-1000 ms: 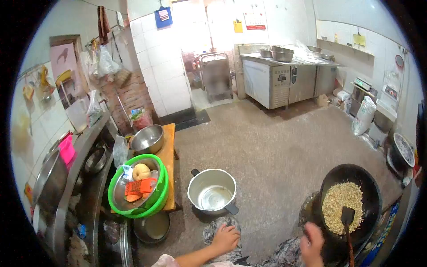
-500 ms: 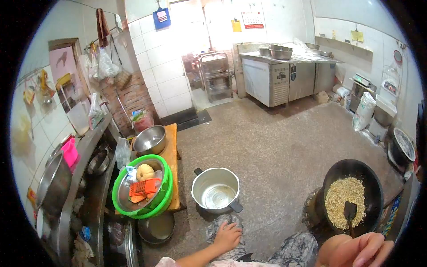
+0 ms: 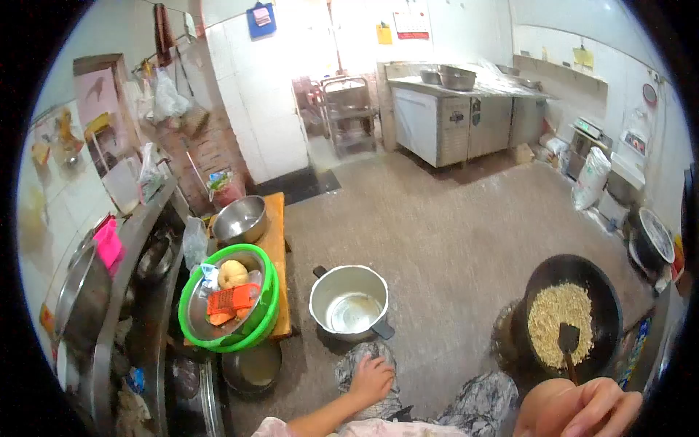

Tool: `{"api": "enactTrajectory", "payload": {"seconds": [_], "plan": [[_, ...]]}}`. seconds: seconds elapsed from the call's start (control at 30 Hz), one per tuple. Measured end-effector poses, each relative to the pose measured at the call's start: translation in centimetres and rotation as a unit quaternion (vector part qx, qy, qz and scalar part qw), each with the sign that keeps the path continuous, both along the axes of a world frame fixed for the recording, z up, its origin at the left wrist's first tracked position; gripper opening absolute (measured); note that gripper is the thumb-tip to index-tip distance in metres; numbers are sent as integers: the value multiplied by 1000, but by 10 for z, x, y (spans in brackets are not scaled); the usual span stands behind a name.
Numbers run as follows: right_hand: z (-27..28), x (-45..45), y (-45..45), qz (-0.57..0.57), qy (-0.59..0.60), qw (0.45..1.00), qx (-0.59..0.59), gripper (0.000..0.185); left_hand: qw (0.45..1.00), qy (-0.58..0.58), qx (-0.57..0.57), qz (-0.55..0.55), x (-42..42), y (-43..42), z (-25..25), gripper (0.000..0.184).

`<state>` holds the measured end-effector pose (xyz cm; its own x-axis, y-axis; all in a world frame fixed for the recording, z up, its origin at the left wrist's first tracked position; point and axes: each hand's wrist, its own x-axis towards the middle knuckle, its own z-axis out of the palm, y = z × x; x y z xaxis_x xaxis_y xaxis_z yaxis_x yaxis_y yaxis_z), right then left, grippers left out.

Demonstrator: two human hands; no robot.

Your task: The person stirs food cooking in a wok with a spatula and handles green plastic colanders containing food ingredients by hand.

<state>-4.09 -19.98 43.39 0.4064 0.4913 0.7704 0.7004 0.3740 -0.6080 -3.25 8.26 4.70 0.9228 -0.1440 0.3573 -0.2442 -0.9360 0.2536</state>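
My left hand [image 3: 373,379] rests with its fingers spread on my left knee, just below an empty metal pot [image 3: 349,303] with dark handles. Close to the camera at the bottom right, my right hand [image 3: 582,409] has its fingers curled; whether they hold anything is hidden. Just beyond it is a black wok [image 3: 610,306] with pale chopped food [image 3: 559,317] in it. A dark spatula [image 3: 569,338] lies on the food, its handle running down behind my right hand.
On a wooden bench [image 3: 275,233] at the left stand a steel bowl [image 3: 240,220] and a green basin [image 3: 272,300] with a squash and an orange grater. Metal shelves [image 3: 138,255] line the left side. A steel counter [image 3: 451,131] stands at the back.
My right hand has moved from beside the wok to nearer the camera, below the wok. My left hand has stayed on the knee. The view has shifted slightly.
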Motion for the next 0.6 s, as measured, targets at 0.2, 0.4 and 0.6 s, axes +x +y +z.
{"api": "enactTrajectory", "payload": {"seconds": [0.2, 0.4, 0.6], "plan": [[-65, 21, -12, -172, -133, 966, 140, 20, 999, 38, 11, -1, 3, -2, 3, 14], [-197, 91, -49, -509, 21, 854, -104, 39, 999, 21, -30, -2, 3, -7, 8, 9], [-428, 13, -74, -498, 112, 658, -553, 50, 1000, 20, -16, -10, 8, -10, 7, 8]]}}
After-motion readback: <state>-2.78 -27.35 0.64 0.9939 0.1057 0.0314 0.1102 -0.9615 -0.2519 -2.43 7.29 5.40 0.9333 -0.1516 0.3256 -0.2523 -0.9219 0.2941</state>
